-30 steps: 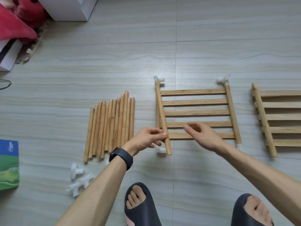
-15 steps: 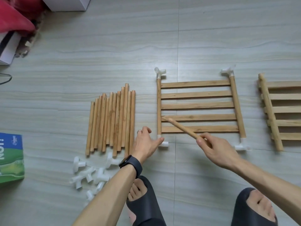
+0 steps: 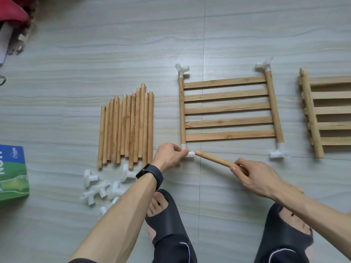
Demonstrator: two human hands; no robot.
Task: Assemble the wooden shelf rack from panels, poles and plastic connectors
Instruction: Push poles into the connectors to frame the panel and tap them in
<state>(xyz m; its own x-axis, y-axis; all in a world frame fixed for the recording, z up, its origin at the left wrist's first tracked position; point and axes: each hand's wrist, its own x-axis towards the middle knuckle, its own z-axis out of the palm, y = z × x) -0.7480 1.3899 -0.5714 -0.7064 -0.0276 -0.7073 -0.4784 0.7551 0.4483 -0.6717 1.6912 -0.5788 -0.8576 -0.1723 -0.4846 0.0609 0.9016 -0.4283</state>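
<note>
A green-and-blue box (image 3: 13, 173) at the left edge of the floor carried large white letters, turned sideways and cut by the frame, that read "NO". A small white logo on its blue part was too blurred to read.

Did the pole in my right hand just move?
Yes. The pole swung off the panel slats, its tip coming toward me to the near-left connector.
</note>
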